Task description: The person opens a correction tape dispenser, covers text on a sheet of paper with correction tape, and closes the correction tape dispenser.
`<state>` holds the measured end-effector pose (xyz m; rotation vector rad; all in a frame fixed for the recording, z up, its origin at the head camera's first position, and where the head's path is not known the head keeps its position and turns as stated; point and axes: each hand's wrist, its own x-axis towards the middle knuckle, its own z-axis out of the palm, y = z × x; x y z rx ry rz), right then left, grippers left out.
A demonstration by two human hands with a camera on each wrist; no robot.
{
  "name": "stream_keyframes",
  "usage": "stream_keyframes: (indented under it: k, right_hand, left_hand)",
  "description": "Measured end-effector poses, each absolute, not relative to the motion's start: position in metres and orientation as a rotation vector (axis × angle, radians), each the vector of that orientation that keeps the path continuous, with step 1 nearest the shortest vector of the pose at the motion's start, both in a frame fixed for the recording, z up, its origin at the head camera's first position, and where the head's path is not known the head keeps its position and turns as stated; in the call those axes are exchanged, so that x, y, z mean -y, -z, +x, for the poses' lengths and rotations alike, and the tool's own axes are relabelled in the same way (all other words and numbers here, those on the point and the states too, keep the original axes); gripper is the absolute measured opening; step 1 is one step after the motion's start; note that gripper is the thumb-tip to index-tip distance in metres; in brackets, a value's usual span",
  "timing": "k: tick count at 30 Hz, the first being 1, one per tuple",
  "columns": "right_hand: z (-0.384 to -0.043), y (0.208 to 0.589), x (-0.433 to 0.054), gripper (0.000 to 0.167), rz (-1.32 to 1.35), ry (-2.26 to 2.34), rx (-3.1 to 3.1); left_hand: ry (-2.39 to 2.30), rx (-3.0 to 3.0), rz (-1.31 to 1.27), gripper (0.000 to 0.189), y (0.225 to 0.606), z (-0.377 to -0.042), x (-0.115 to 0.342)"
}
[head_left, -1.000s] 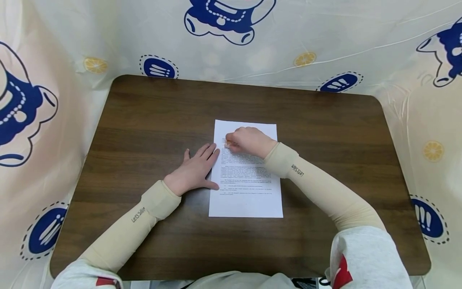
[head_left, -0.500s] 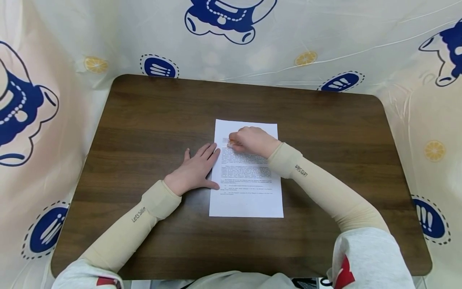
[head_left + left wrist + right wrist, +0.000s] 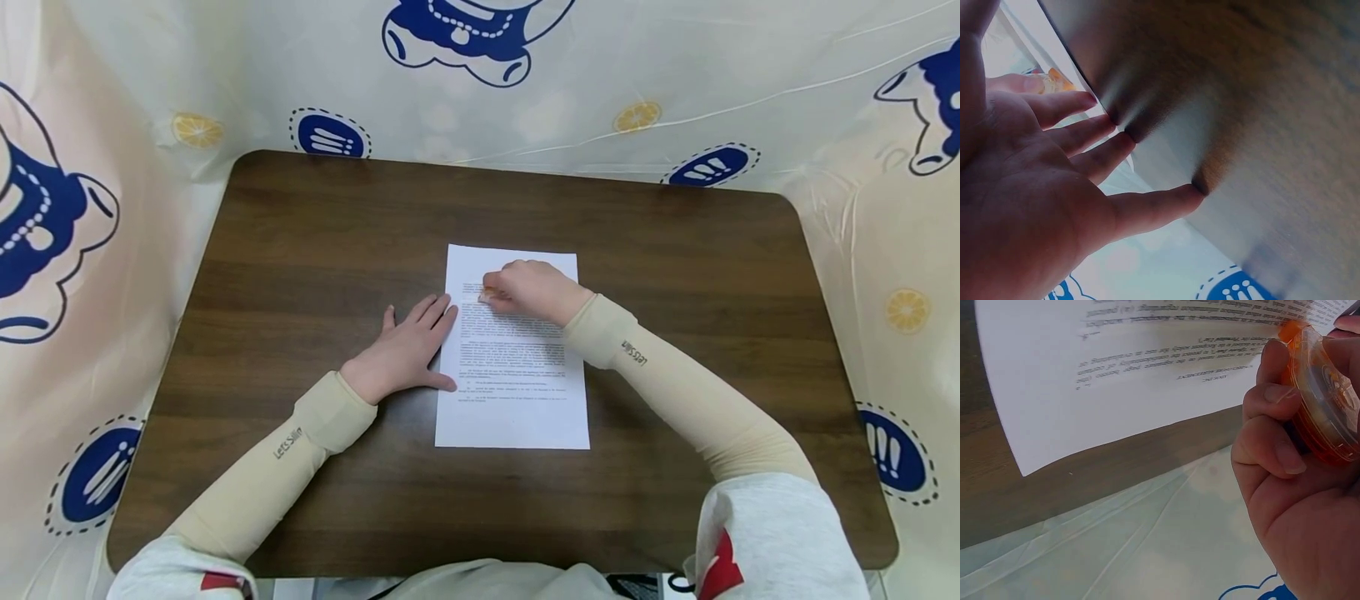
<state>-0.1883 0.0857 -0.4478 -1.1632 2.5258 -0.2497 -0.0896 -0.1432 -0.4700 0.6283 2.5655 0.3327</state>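
A printed sheet of paper lies on the dark wooden table. My right hand is over its upper part and grips a correction tape dispenser with a clear and orange casing. In the right wrist view my fingers curl round the casing, and its orange tip meets the printed text. From above, the hand mostly hides the dispenser. Spread out at the sheet's left edge, my left hand rests with its thumb and some fingertips on the paper. In the left wrist view the fingertips touch down on the surface.
The brown tabletop extends around the sheet on all sides. A pale patterned curtain surrounds its back and sides. The person's body is at the front edge.
My right hand has slid a little to the right along the upper text with the correction tape dispenser. The left hand and the paper have stayed in place.
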Motion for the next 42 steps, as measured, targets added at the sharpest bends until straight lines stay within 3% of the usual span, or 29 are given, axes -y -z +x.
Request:
stream_keyframes:
  k: [42]
  right_hand:
    - [-0.188, 0.451, -0.115, 0.012, -1.149, 0.277, -2.553]
  left_hand:
    - [-0.319, -2.569, 0.619, 0.119, 0.468, -0.089, 0.141]
